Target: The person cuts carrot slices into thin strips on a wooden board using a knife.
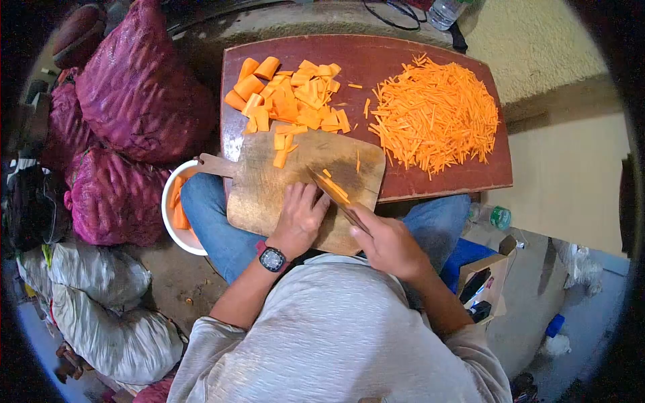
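Observation:
My right hand (390, 247) grips a kitchen knife (336, 200), its blade slanting up and left across the wooden cutting board (259, 195). Just left of the blade, the curled fingers of my left hand (301, 216) press down on the board; what lies under them is hidden. A few thin carrot strips (337, 191) rest along the blade's right side. Carrot slices (281, 144) overlap the board's upper edge, below a heap of carrot slices and chunks (285, 101). To the right is a large mound of shredded carrot (440, 114).
The board lies over my lap and the edge of a red table (443, 189). At left, a white bucket (169, 213) holds carrots (179, 209), beside purple mesh sacks (138, 94) and white sacks (114, 336). An open cardboard box (496, 285) and a bottle (498, 217) are at right.

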The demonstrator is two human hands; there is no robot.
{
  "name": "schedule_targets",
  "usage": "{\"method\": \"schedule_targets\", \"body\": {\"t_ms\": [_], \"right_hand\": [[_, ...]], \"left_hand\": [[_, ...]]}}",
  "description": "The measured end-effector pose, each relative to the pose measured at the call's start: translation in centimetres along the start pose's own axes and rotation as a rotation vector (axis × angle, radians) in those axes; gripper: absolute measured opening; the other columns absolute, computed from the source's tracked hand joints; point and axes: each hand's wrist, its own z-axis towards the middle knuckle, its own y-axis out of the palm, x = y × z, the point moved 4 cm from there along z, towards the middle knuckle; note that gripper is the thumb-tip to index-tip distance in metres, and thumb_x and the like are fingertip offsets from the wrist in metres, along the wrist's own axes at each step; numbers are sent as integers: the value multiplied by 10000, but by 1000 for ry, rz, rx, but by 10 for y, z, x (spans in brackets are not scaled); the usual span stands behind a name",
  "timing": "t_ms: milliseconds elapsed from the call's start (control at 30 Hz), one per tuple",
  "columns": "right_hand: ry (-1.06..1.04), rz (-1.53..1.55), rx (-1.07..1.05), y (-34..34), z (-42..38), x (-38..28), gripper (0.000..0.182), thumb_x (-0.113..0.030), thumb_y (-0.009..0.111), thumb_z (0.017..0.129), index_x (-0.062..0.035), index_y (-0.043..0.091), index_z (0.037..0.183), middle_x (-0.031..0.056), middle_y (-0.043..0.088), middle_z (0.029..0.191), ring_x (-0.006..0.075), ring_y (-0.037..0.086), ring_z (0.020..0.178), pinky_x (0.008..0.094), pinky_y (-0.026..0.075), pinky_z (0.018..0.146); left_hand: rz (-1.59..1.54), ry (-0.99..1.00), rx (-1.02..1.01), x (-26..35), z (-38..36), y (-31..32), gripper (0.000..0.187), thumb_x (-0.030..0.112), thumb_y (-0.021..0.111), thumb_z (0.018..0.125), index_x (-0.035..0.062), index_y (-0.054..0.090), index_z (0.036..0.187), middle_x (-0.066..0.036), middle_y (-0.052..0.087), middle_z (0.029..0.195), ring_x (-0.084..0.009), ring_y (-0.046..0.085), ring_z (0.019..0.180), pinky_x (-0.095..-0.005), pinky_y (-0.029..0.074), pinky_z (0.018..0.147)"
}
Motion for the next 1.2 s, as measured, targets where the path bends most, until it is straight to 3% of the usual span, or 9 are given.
{"method": "schedule_targets", "body": {"t_ms": [267,367,567,667,733,967,1067,1133,1200], "right_hand": [[54,87,-50,-4,-13,1,440,-221,648,1078,-41,567,1471,314,757,1065,516,744,984,598,599,832],[-84,33,77,5,-1,7,436,-217,642,1080,-40,563,1471,314,755,1063,513,747,981,591,602,826],[-2,61,-14,-5,-15,-1,415,-205,633,1078,-41,564,1453,314,752,1061,522,738,987,581,604,810],[59,76,-3,0,-11,5,401,-211,631,1079,-38,573,1436,315,748,1056,525,735,984,583,601,809],[-19,36,9,3,7,2,438,-152,643,1065,1,576,1470,323,731,1071,508,742,994,516,584,822],[94,128,-24,-1,-8,-1,417,-215,635,1076,-32,588,1448,332,741,1081,533,723,1028,580,590,842],[-57,77,76,1,6,-3,415,-210,635,1077,-31,589,1448,332,741,1072,528,726,1024,577,590,842],[27,82,9,-7,8,-14,394,-173,612,1086,17,619,1431,323,741,1113,499,746,1034,484,590,862],[77,93,-19,-8,-6,-8,389,-167,619,1082,17,622,1424,323,740,1110,498,744,1040,482,587,861]], "left_hand": [[20,10,26,0,-4,0,389,80,640,877,-57,712,1234,-218,624,1146,-398,588,1089,-509,478,951],[-20,-13,13,0,-2,1,394,72,638,877,-67,708,1239,-222,623,1140,-399,587,1084,-504,479,949],[42,28,67,1,-2,-2,398,63,638,875,-77,707,1242,-217,625,1133,-398,587,1064,-498,478,948],[-8,-45,-46,-3,-2,4,409,65,639,872,-83,705,1247,-217,629,1133,-399,590,1063,-495,480,950],[-30,11,49,0,0,-2,416,62,639,868,-90,702,1250,-217,628,1123,-394,590,1056,-492,480,942],[-2,10,45,2,-4,-1,414,51,630,869,-95,700,1250,-229,626,1120,-398,596,1049,-499,482,955],[10,1,10,1,-4,1,415,50,633,865,-98,699,1247,-236,626,1125,-403,598,1045,-503,488,958],[14,36,56,-1,-2,0,415,54,639,861,-102,700,1241,-233,627,1116,-399,599,1030,-504,493,947],[10,40,65,-1,-3,0,414,57,641,861,-101,700,1240,-230,629,1113,-397,600,1028,-503,495,944]]}}
